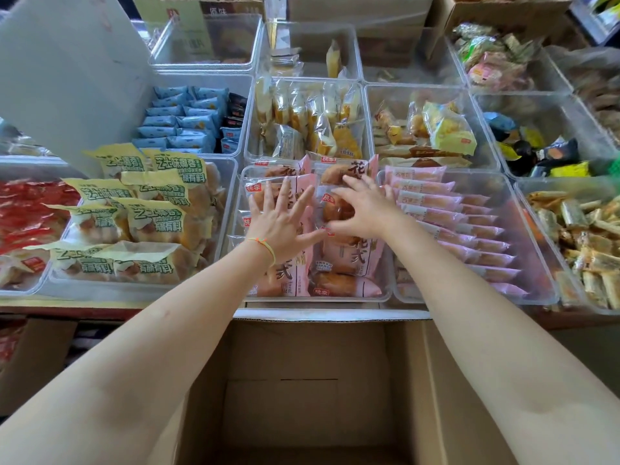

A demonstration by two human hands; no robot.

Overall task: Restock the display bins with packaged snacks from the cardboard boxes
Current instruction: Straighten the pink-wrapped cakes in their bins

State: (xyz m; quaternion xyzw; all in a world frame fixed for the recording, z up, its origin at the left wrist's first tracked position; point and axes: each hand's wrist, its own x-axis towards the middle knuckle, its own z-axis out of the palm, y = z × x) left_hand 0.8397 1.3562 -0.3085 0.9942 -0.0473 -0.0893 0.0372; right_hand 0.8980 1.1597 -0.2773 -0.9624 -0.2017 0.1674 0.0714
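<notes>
Step in hand: settling the pink bread packs (295, 263) into the clear display bin (385, 298) at the middle of the near edge of the surface. This appears to be a levelling step, not a fresh transfer.

Grip state:
- Left hand (280, 219): fingers straight and spread, palm laid flat on the left column of packs. It holds nothing.
- Right hand (364, 209): fingers bent down onto a pack in the right column. Whether they pinch its wrapper or only press it cannot be told, since the fingertips are hidden behind the hand.

Supply: the cardboard box (302, 397) stands open directly below the near edge. Its visible floor shows no packs.

Next move, as a judgement: with this box apparently spent, restocking calls for releasing the packs, setting the box aside and drawing from another carton. The far bins (310, 45) look the least filled.

Limits of view:
- The near portion of the box is cut off by the bottom edge of the frame.
- Lower layers in the bin are covered by the top packs and both hands.
- Items in the far row are blurred.
</notes>
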